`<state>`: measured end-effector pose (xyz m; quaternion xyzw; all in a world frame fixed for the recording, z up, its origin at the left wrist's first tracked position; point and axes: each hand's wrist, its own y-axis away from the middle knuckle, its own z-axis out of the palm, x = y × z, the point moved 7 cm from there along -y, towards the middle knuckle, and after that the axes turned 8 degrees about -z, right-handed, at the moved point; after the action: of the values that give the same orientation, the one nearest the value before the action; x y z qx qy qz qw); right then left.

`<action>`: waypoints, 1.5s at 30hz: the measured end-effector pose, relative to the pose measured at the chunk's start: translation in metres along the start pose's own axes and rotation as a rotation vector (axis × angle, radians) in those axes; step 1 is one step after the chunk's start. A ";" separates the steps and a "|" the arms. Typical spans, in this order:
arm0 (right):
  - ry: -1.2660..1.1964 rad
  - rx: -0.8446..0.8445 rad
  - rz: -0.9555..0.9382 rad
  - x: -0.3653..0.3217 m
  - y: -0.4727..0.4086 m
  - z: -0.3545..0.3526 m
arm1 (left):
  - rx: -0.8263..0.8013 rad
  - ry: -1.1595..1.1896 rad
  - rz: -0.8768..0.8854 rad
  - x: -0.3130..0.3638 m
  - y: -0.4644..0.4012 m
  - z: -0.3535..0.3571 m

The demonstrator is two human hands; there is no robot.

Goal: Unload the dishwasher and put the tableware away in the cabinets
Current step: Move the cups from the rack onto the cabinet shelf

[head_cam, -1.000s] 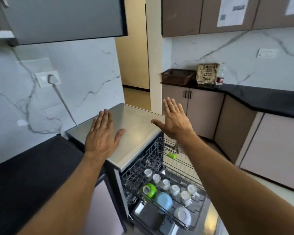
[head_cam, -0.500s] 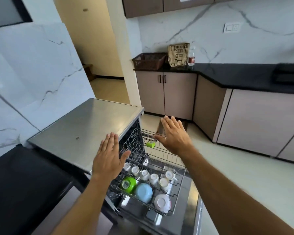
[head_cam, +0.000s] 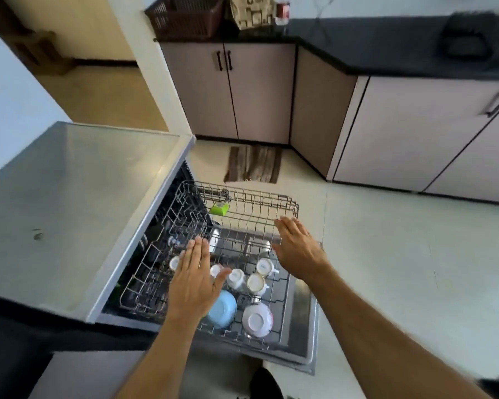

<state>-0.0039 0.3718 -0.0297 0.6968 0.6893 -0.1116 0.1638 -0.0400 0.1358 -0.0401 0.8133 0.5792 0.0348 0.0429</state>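
The dishwasher's wire rack (head_cam: 244, 197) is pulled out over the open door (head_cam: 306, 321). It holds several upturned white cups (head_cam: 256, 283), a blue bowl (head_cam: 224, 309) and a white bowl (head_cam: 257, 319). A small green piece (head_cam: 219, 208) is clipped at the rack's far side. My left hand (head_cam: 192, 279) hovers flat over the cups on the rack's left, fingers straight, holding nothing. Over the rack's right rim, my right hand (head_cam: 297, 249) is spread flat and empty too.
The dishwasher's steel top (head_cam: 69, 197) lies to the left. Beige base cabinets (head_cam: 242, 93) under a black counter (head_cam: 386, 38) run along the far and right side. A brown mat (head_cam: 254, 164) lies on the pale floor. A brown basket (head_cam: 185, 15) sits on the counter.
My view tilted down from the wall and upper cabinets to the rack. Both open hands dropped from above the steel top to just over the dishes.
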 end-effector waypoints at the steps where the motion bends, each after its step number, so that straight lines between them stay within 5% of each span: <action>1: -0.024 -0.027 0.025 0.006 -0.006 0.013 | -0.020 0.010 0.013 -0.001 -0.008 0.011; 18: -0.144 -0.320 0.204 0.066 -0.055 0.205 | -0.418 0.085 0.209 0.045 -0.071 0.194; 25: -0.062 -0.411 0.189 0.072 -0.068 0.250 | -0.402 -0.038 0.286 0.061 -0.081 0.226; 31: -0.135 -0.329 0.153 0.079 -0.086 0.261 | -0.341 -0.018 0.389 0.071 -0.080 0.248; 38: -0.352 -0.195 0.303 0.091 -0.091 0.252 | -0.260 0.021 0.330 0.078 -0.089 0.254; 45: -0.579 -0.003 0.371 0.087 -0.084 0.228 | -0.217 0.329 0.170 0.067 -0.084 0.241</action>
<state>-0.0699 0.3650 -0.2788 0.7496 0.4758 -0.2721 0.3710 -0.0711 0.2194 -0.2888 0.8333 0.5005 0.2325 0.0321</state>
